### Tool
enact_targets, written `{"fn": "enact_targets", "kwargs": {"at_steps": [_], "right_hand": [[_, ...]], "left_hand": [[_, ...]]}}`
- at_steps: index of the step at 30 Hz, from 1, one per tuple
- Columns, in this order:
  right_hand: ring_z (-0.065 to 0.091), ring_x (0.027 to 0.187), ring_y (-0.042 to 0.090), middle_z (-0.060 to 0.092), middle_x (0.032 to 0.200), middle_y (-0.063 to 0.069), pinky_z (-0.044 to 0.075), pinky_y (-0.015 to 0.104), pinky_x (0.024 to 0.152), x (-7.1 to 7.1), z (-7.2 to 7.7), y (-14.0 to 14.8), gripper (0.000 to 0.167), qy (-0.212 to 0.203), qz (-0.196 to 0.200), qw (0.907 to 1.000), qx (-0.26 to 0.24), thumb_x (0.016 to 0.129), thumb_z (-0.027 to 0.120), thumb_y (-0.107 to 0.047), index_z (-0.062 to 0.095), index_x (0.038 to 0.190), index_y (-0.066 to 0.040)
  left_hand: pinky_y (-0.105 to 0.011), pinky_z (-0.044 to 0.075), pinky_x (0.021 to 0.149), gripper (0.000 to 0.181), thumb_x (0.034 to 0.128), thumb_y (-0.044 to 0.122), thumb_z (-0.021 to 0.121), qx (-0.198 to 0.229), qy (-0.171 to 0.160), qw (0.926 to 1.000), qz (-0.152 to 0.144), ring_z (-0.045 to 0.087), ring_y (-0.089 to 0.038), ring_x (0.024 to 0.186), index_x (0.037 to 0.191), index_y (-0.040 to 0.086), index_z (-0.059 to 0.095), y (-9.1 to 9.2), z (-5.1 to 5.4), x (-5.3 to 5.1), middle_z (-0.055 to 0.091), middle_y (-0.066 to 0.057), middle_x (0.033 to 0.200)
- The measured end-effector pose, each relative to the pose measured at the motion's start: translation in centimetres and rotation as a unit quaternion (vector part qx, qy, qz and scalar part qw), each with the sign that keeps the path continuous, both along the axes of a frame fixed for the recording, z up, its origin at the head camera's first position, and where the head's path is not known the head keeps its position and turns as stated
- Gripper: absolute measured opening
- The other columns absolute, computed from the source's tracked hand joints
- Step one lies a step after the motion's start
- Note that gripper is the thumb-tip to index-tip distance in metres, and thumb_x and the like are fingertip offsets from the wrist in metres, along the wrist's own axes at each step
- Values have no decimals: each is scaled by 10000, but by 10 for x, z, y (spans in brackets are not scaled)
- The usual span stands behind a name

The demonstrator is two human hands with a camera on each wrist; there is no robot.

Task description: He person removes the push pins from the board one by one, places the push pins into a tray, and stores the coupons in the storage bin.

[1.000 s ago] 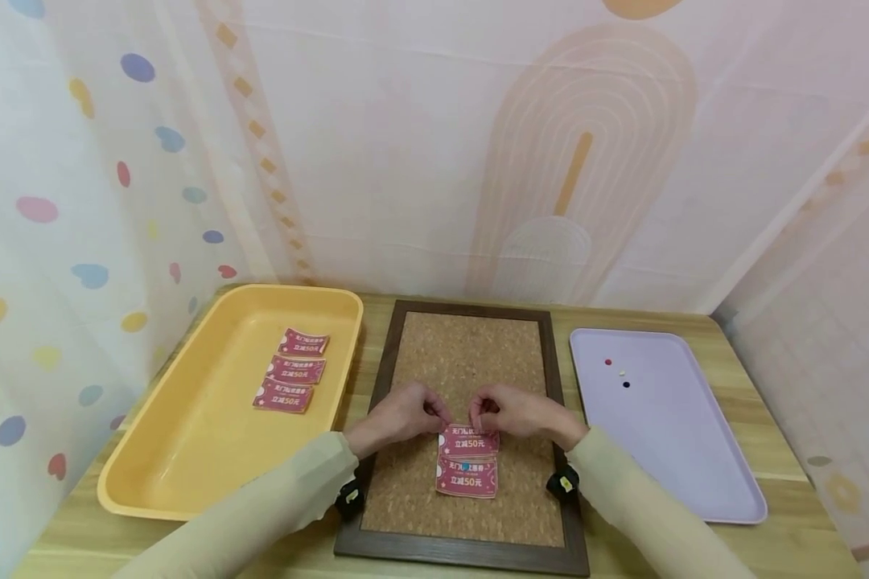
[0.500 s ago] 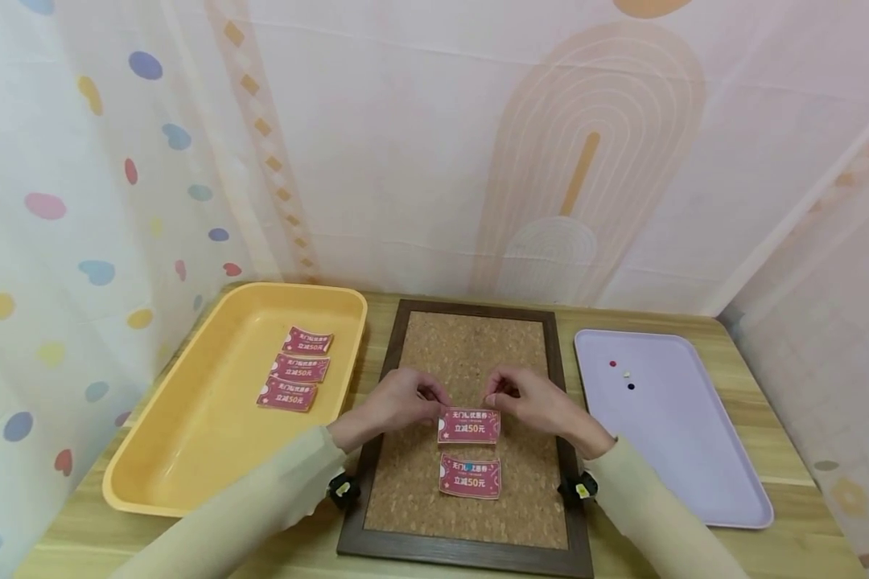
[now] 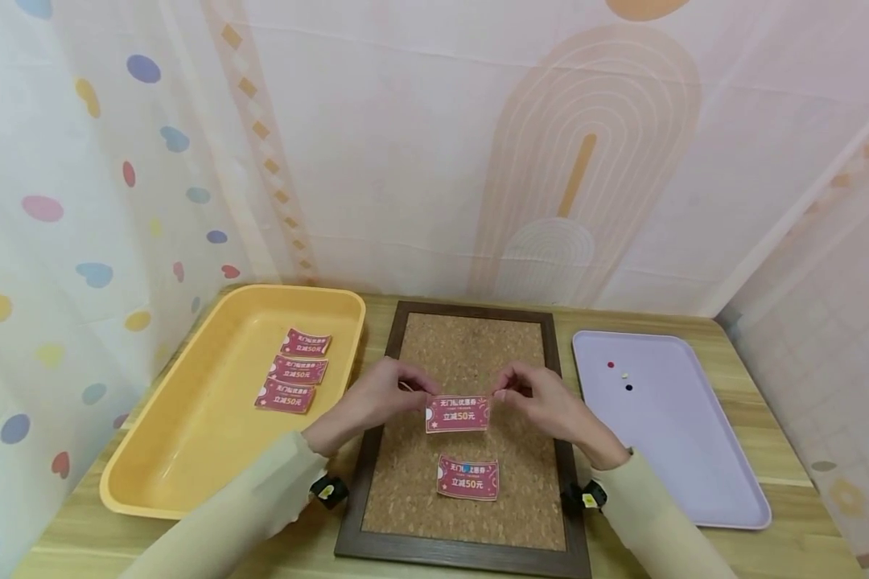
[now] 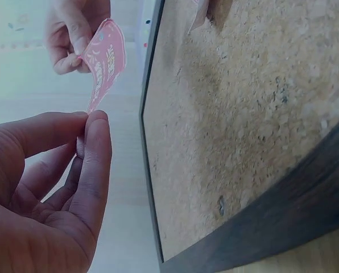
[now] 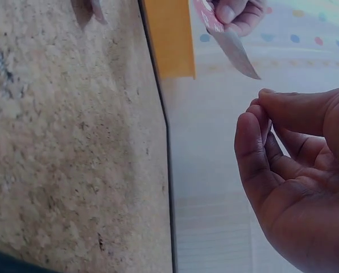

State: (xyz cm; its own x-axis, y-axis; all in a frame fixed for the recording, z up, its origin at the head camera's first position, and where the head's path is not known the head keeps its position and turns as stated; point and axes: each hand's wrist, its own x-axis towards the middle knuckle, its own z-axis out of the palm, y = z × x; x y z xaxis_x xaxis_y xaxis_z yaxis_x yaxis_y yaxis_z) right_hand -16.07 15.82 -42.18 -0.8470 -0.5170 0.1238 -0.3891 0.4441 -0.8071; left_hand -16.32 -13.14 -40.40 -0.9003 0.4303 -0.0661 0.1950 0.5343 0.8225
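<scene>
Ideally, square the held coupon [image 3: 457, 418] w/ near edge of corkboard [image 3: 471, 346]; L hand [image 3: 389, 394] pinches one end, can't tell if R hand [image 3: 546, 404] grips.

The held red rectangular coupon [image 3: 458, 415] looks like smooth paper, the tan rectangular cork sheet [image 3: 409, 490] rough and grainy within its dark brown, wood-look frame [image 3: 463, 553]. From here the deep yellow tray [image 3: 203, 442] seems faintly glossy plastic, the pale patterned drape [image 3: 376, 161] creased cloth.

- The raised coupon [image 3: 458, 415] blocks me between left hand [image 3: 382, 394] and right hand [image 3: 546, 406].
- Beyond both, I can cross bare cork [image 3: 472, 344].
- Nearside of both, a second coupon [image 3: 468, 481] lies in my way.
- Left of left hand, the yellow tray [image 3: 355, 346] rim rises.
</scene>
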Motion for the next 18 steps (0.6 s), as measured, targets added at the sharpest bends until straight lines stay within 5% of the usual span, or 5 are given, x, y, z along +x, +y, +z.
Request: {"fn": "enact_targets", "kwargs": {"at_steps": [9, 18], "right_hand": [[528, 782, 158, 621, 909, 8, 459, 268, 681, 8, 6, 8, 41, -87, -303, 9995, 19, 1023, 651, -98, 643, 987, -81], [493, 721, 124, 604, 869, 9, 423, 258, 628, 14, 15, 28, 82, 21, -510, 9987, -38, 1021, 664, -121, 642, 1017, -42]], "left_hand": [[-345, 574, 727, 106, 947, 112, 718, 39, 139, 9995, 269, 661, -177, 831, 1001, 109, 809, -25, 6, 7, 744, -24, 998], [-328, 531, 665, 118, 956, 162, 742, 92, 307, 9987, 397, 622, -190, 781, 1026, 97, 811, -46, 31, 16, 744, -34, 968]]}}
